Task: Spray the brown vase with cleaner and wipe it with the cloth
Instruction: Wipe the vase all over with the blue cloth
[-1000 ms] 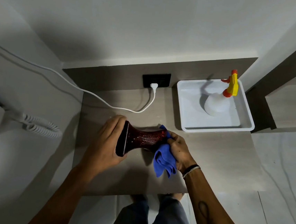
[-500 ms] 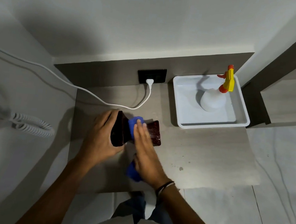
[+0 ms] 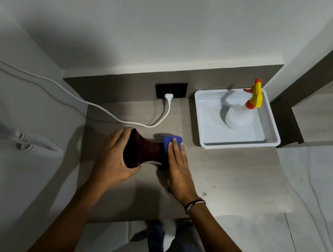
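The brown vase [image 3: 145,150] lies on its side on the wooden counter [image 3: 228,172], its wide flared end pointing left. The left hand [image 3: 115,157] is clamped around that flared end, fingers curled over the top and thumb underneath. The right hand [image 3: 180,167] lies flat with fingers together, pressing a blue cloth [image 3: 170,141] onto the vase's right end (most of the cloth is hidden beneath the palm).

At the back right of the counter sits a white tray [image 3: 209,113], and standing upright inside it is a translucent spray bottle [image 3: 240,116] with a yellow and orange trigger head; nothing else shows in the tray. A white power cord [image 3: 106,112] is plugged into the black wall socket [image 3: 171,89] and trails left across the counter behind the vase. A few water droplets [image 3: 204,194] dot the counter right of the right wrist.
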Motion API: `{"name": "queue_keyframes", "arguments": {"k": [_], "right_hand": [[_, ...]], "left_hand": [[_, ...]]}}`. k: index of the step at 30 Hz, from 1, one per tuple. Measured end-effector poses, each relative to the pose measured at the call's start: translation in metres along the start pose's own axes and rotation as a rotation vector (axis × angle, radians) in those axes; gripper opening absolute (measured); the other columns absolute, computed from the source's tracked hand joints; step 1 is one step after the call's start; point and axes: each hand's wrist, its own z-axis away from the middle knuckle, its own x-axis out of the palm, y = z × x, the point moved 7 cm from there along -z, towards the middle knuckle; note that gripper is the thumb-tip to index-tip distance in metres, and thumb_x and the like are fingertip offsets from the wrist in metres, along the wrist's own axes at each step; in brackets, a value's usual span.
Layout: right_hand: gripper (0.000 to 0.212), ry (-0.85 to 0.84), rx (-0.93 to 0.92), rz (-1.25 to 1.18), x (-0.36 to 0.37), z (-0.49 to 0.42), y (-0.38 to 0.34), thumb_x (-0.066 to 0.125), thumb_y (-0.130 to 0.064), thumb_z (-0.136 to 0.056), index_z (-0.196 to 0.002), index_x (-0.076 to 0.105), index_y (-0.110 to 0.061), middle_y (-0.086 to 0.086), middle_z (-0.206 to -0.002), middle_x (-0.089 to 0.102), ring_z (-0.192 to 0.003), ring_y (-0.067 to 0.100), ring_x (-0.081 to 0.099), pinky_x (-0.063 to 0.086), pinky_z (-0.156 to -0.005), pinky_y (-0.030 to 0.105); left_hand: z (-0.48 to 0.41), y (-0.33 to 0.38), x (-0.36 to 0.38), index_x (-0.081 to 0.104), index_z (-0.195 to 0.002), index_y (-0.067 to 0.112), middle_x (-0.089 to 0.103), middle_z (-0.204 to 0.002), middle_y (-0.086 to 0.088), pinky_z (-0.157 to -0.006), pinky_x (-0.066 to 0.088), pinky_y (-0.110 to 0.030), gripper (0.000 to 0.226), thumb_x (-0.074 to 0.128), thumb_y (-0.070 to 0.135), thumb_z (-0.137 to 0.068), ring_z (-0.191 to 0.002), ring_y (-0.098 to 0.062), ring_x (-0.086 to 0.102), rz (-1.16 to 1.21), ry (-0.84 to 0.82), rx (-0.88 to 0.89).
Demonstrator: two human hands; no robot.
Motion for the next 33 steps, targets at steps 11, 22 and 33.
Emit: {"name": "queue_keyframes", "arguments": {"k": [11, 22, 33], "right_hand": [[0.092, 0.058, -0.207, -0.074, 0.012, 0.001, -0.039, 0.045, 0.013, -0.092, -0.170, 0.008, -0.015, 0.003, -0.180, -0.006, -0.168, 0.026, -0.007, 0.009, -0.138, 0.044], [0.062, 0.033, 0.432, -0.963, -0.003, 0.002, 0.052, 0.036, 0.021, -0.099, -0.151, 0.055, -0.009, 0.009, -0.142, 0.069, -0.129, 0.022, 0.068, 0.055, -0.112, 0.031], [0.047, -0.014, 0.671, -1.130, -0.009, -0.020, 0.069, 0.037, 0.019, -0.095, -0.104, 0.079, 0.001, 0.021, -0.098, 0.078, -0.097, 0.037, 0.074, 0.063, -0.087, 0.036]], "left_hand": [[0.013, -0.022, -0.003, 0.044, -0.154, 0.006, 0.051, -0.148, -0.017, -0.106, 0.047, -0.043, 0.113, 0.100, 0.020, -0.056, -0.132, -0.039, 0.053, 0.001, -0.030, -0.139], [0.013, -0.027, -0.006, 0.044, -0.155, 0.028, 0.054, -0.154, -0.001, -0.115, 0.046, -0.044, 0.108, 0.099, 0.038, -0.063, -0.140, -0.020, 0.052, 0.290, 0.116, -0.449], [0.011, 0.007, -0.005, -0.012, -0.166, 0.038, -0.007, -0.178, -0.007, -0.124, 0.028, -0.064, 0.160, 0.091, 0.074, -0.049, -0.161, -0.041, 0.014, -0.207, -0.232, -0.147]]}}
